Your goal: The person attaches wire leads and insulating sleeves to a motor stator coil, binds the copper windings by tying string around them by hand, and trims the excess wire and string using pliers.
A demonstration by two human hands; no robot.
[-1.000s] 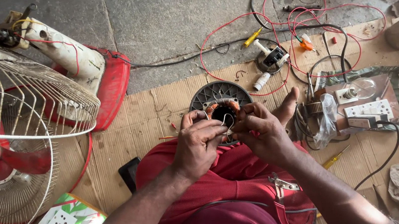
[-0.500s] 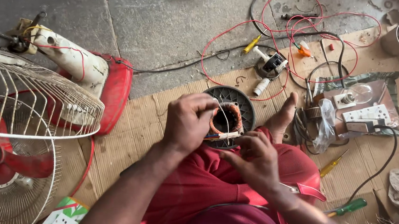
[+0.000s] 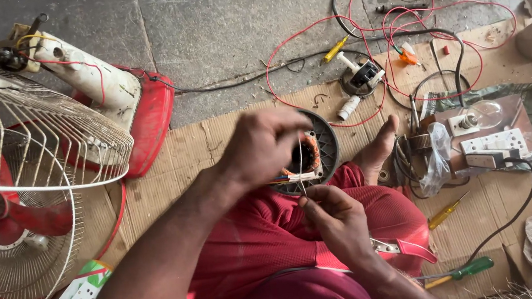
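**Fan motor winding held in both hands over cardboard mat**

The cardboard mat (image 3: 169, 180) covers the floor beneath both hands. Well to the left of the left hand stands a pedestal fan (image 3: 24, 197) with a wire guard and red blades, its red base lying just beyond. Beyond the right hand, loops of red wire (image 3: 399, 27) lie tangled on the concrete. To the right of the right hand sits a switch board (image 3: 496, 143) carrying a clear bulb.

The motor stator (image 3: 319, 147), a dark ring with a copper winding inside, rests on the person's lap directly under the left hand.

The left hand (image 3: 259, 147) is clenched over the stator's near rim. The right hand (image 3: 337, 218) sits just below it, fingertips pinched on a thin white thread (image 3: 301, 165) running up to the winding.

A yellow screwdriver (image 3: 446, 211) lies to the right of the right hand; a green one (image 3: 460, 272) lies nearer the body.
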